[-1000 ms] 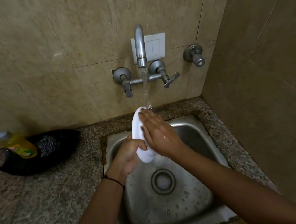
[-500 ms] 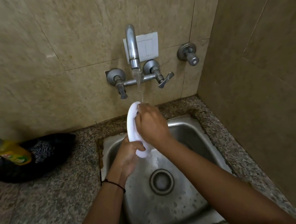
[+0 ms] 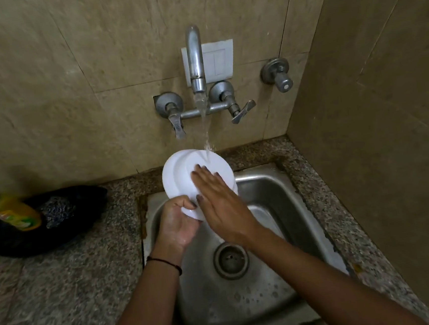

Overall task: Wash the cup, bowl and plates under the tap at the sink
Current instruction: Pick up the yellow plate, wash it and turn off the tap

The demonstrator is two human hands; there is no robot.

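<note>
1. The left hand point(image 3: 178, 222) is clamped on the bottom edge of a round white plate point(image 3: 176, 175), thumb on the near face and fingers curled behind it, so that hand is doing all the holding.
2. The right hand point(image 3: 218, 200) isn't gripping anything. It's open and flat, palm and fingers point(image 3: 204, 175) pressed onto the plate's near face, which looks to me like a rubbing pass.
3. The plate stands tilted up on edge over the back left corner of the stainless steel sink point(image 3: 285, 197), bottom edge in the left hand and top edge toward the wall. It looks like the underside with the foot ring is facing the camera, but I can't say for sure.
4. Here's the bit that matters: the stream from the chrome wall tap point(image 3: 195, 56) hits the plate's top rim just right of centre, right above the right hand's fingertips. So I'd guess the left hand has to rotate the plate to get the rest of it under the water, while the right one sweeps down.
5. Further out, on the speckled granite counter point(image 3: 63, 294), there's a yellow bottle of dish soap point(image 3: 13, 211) lying against a black bag point(image 3: 64, 218), well left of the sink. No cup or bowl in view.
</note>
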